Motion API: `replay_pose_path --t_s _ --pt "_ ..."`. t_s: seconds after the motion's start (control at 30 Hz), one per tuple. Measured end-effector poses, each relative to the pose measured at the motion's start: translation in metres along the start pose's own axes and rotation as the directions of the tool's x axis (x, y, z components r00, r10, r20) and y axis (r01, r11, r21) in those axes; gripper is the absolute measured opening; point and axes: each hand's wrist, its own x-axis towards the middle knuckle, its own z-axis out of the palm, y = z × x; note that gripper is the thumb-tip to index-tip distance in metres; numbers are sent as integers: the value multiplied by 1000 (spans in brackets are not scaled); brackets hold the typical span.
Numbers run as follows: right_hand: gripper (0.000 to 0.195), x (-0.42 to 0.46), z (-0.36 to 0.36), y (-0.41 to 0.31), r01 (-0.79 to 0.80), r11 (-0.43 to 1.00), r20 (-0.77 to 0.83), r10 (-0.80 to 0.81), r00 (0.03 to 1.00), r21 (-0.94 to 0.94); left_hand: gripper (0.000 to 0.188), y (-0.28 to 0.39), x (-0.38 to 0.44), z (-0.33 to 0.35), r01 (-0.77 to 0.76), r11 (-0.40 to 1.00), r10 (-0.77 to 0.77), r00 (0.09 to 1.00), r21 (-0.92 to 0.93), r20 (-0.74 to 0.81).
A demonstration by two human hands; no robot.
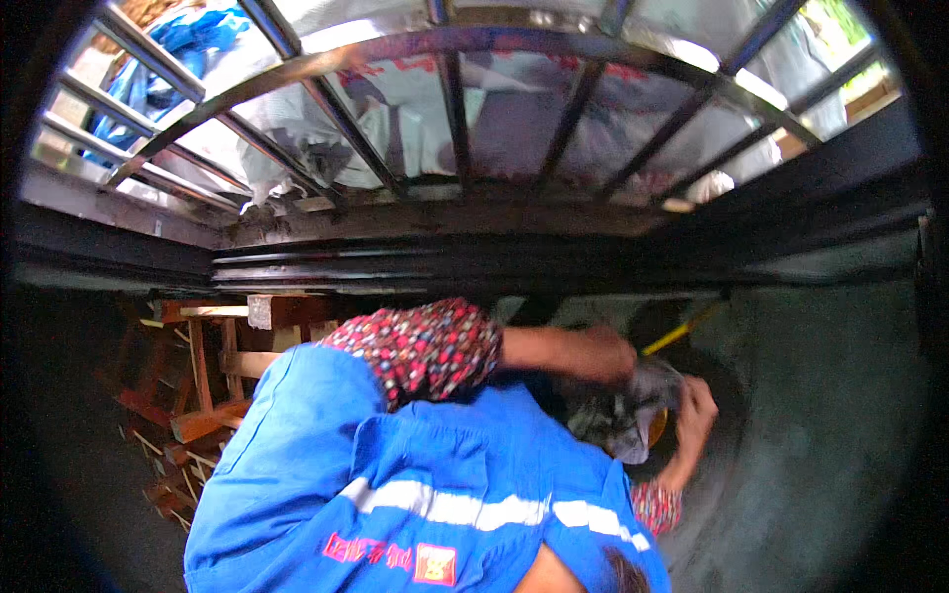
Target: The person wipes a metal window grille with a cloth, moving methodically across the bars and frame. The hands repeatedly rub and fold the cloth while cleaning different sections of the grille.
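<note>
A thin, greyish, see-through plastic bag (pixel 637 419) lies low at the right of my body, above a dark round shape that may be a container. My left hand (pixel 612 358) reaches across to the bag's upper edge; it is blurred, and its fingers are hard to make out. At the bag's right side, my right hand (pixel 695 411) has its bent fingers on the plastic. Something round and yellow-orange (pixel 657 426) shows beside or through the bag. Just above the hands, a narrow yellow stick or handle (pixel 678 333) slants up to the right.
Ahead is a window with metal bars (pixel 460 111), with white sacks and blue sheeting behind it. Stacked wooden stools or frames (pixel 207 370) stand at the left. A grey-green surface (pixel 823 415) lies at the right. My blue vest (pixel 445 459) fills the lower middle.
</note>
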Motion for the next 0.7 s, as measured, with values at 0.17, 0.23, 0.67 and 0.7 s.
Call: replay_pose_path --t_s 0.17,0.23,0.67,0.7 --pt "21 13 22 -10 -93 992 -1 93 996 -86 18 13 -12 8 127 990 -131 988 53 81" --pt "17 19 31 -32 -151 973 -150 177 973 173 17 6 -17 -7 57 991 -74 986 118 151" --pt "12 62 83 -170 369 755 -407 -149 901 542 26 96 -91 -142 439 758 -598 764 -483 -245" --pt "12 68 94 -171 389 780 -466 -142 873 490 27 101 -100 -150 443 745 -614 748 -498 -252"
